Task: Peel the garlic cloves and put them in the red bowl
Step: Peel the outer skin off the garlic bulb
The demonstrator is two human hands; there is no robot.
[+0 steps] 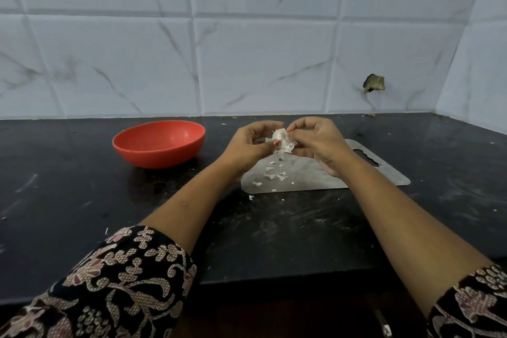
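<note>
A white garlic bulb [282, 141] with ragged papery skin is held in the air above the far end of a steel cutting board [384, 175]. My left hand [251, 143] grips it from the left, thumb on its front. My right hand [319, 143] pinches its skin from the right with curled fingers. The red bowl [159, 147] stands on the black counter to the left of my hands; I see nothing inside it. Several white skin flakes [271, 173] lie on the board under the bulb.
The black counter [82, 200] runs back to a white marbled tile wall, which turns a corner at the far right. A broken hole [373, 83] shows in the wall above the board. Small skin bits are scattered on the counter by the board.
</note>
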